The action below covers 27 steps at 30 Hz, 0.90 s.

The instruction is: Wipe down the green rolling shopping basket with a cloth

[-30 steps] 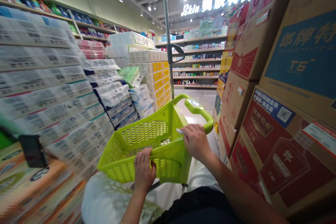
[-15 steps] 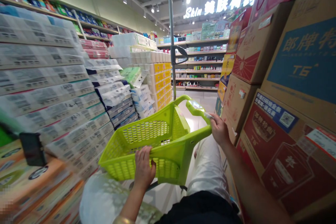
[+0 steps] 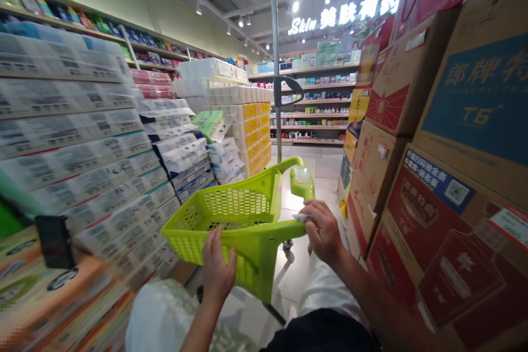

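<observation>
A lime-green shopping cart (image 3: pixel 247 242) with a perforated basket stands before me, turned at an angle in the aisle. Its near rim is under the fingertips of my left hand (image 3: pixel 218 267), whose thumb rests against the outer wall. My right hand (image 3: pixel 324 228) is closed at the end of the cart's handle, pinching a small white wipe (image 3: pixel 302 217) against the green plastic. Next to that hand, the handle carries a pale panel (image 3: pixel 303 176). Through the openings, the basket looks to have nothing large inside; its floor is partly hidden.
Stacked paper packs (image 3: pixel 82 104) line the left side. A black phone (image 3: pixel 55 242) stands upright on an orange pack (image 3: pixel 25 280). Tall cartons (image 3: pixel 433 236) rise close on the right. A grey pole (image 3: pixel 275 27) stands beyond the cart, before stocked shelves (image 3: pixel 313 99).
The cart has swung, its handle end coming nearer and leftward. My right hand has moved left and down with the wipe along the handle. My left hand's fingers have straightened somewhat on the rim.
</observation>
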Tool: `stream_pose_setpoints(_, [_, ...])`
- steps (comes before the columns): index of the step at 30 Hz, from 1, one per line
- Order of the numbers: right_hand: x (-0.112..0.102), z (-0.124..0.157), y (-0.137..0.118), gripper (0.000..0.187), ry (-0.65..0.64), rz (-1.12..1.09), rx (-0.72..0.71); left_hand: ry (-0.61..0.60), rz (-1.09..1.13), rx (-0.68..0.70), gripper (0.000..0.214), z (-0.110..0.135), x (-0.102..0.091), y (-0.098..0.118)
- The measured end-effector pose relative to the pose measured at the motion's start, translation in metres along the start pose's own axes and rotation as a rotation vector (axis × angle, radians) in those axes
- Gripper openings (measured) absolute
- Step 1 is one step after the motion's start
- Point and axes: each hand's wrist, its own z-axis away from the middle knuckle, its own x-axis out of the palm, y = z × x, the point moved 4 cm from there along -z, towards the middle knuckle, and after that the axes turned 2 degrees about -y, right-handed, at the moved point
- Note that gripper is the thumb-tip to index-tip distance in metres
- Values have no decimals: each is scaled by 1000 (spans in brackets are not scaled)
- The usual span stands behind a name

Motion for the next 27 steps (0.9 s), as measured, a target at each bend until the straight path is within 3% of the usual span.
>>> stream_pose_setpoints(2, [7, 7, -17, 24, -38, -20, -44, 21, 60, -5, 50, 2, -11, 29])
stream_pose_setpoints(6, [16, 18, -46, 27, -138, -117, -201, -70, 206, 61, 41, -6, -41, 92])
stream_pose_setpoints(8, [16, 18, -51, 29, -162, -156, -267, -112, 247, 106, 37, -12, -55, 113])
stream_pose_setpoints(10, [13, 11, -47, 29, -99, -154, -256, -160, 241, 147, 34, -18, -67, 126])
stream_pose_setpoints(13, [11, -5, -40, 29, -17, -82, -158, -153, 136, 160, 27, -25, -81, 132])
stream_pose_setpoints(15, [22, -12, -46, 29, -138, -59, -170, -153, 57, 126, 28, -30, -89, 130])
stream_pose_setpoints(18, [46, -16, -61, 30, -414, -64, -296, -204, -27, 100, 34, -37, -100, 125])
stream_pose_setpoints(20, [55, -21, -61, 32, -494, -48, -330, -229, -68, 78, 38, -44, -108, 119])
stream_pose_setpoints(22, [60, -32, -48, 32, -494, -5, -278, -269, -97, 27, 44, -50, -116, 112])
stream_pose_setpoints(27, [65, -64, -7, 29, -512, 219, 13, -443, -183, -149, 50, -64, -122, 108])
